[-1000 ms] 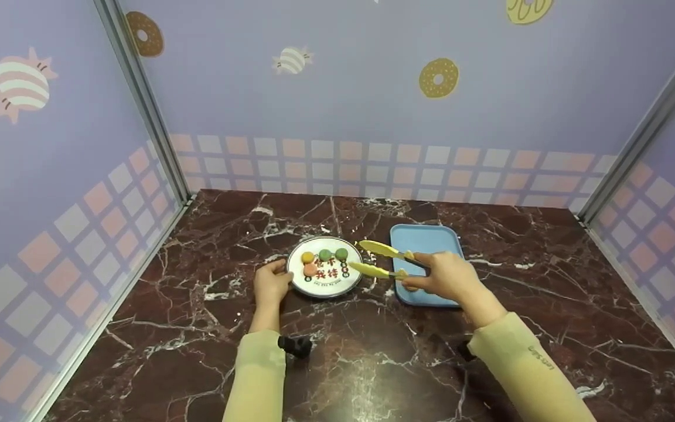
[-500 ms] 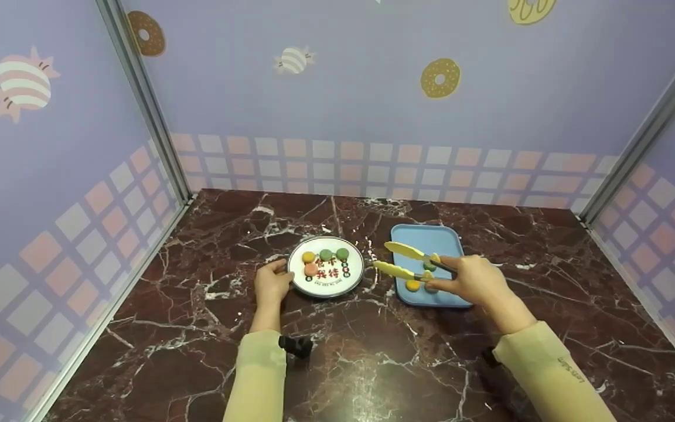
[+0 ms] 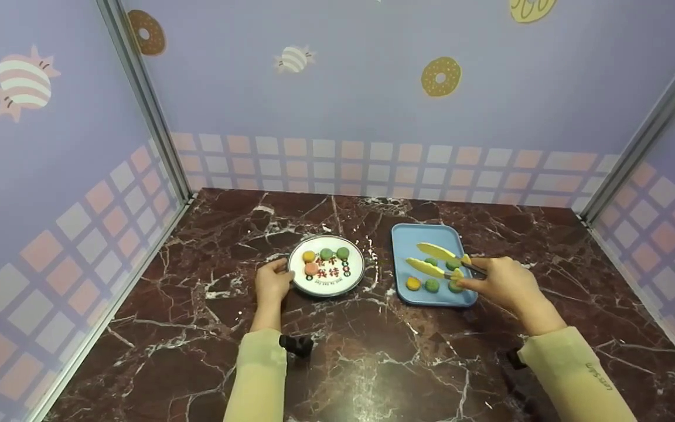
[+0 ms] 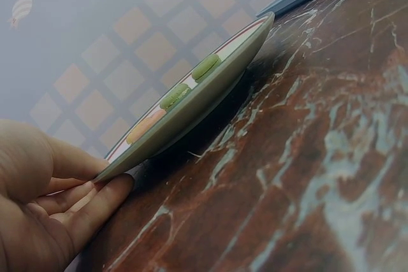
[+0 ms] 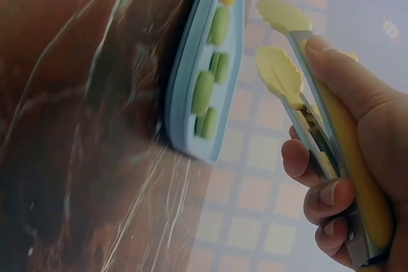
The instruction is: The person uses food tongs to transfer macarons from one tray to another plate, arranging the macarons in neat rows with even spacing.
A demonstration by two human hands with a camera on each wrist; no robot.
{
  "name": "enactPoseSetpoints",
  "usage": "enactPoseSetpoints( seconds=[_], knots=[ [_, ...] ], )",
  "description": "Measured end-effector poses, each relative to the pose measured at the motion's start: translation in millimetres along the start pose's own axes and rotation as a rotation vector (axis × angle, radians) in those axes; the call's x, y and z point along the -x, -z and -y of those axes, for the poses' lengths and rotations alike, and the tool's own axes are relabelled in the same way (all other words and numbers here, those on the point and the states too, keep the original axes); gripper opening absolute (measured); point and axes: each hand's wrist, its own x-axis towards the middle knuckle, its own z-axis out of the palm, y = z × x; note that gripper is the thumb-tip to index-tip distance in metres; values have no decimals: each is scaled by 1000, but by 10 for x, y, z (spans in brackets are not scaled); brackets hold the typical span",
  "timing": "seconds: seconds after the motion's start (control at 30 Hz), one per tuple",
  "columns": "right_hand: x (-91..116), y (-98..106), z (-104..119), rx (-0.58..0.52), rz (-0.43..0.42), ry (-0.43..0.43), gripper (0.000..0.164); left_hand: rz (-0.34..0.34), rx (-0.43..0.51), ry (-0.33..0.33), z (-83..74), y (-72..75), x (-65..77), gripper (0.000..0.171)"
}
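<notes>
My left hand (image 3: 272, 285) pinches the left rim of a round white plate (image 3: 354, 273) with red characters; in the left wrist view the thumb lies over the rim (image 4: 113, 165) and fingers beneath. On the plate sit a yellow macaron (image 3: 309, 257), a pinkish-orange macaron (image 3: 311, 269) and two green ones (image 3: 343, 253). My right hand (image 3: 504, 283) grips yellow-tipped tongs (image 3: 436, 252) over a blue tray (image 3: 413, 237). Nothing is between the spread tips, plain in the right wrist view (image 5: 280, 71). The tray holds a yellow macaron (image 3: 413, 283) and several green macarons (image 3: 432, 285), some partly covered by the tongs.
Plate and tray stand side by side on a dark red marbled tabletop (image 3: 337, 351), with a strip of bare stone between them. Purple printed panels (image 3: 361, 105) rise behind and at both sides. A black wrist camera (image 3: 296, 346) sits on the left sleeve.
The right hand has moved right with the tongs, from the plate's right edge to over the tray, uncovering macarons there. The left hand and plate have stayed put.
</notes>
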Motion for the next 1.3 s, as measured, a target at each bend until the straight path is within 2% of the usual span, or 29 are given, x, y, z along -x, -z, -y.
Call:
enactPoseSetpoints(
  seconds=[0.3,0.83,1.17,1.3],
  knots=[
    [14,56,-139,16,51,-54,72,1,-8,10,-17,-3,8,42],
    [-26,84,-187,55,128,-55,73,-8,-25,0,-22,7,19,41],
    [-18,99,-170,61,105,-29,65,-12,-38,-6,-9,16,15,42],
    [-29,98,-171,65,114,-32,67,-6,-35,5,-7,21,14,42]
  ],
)
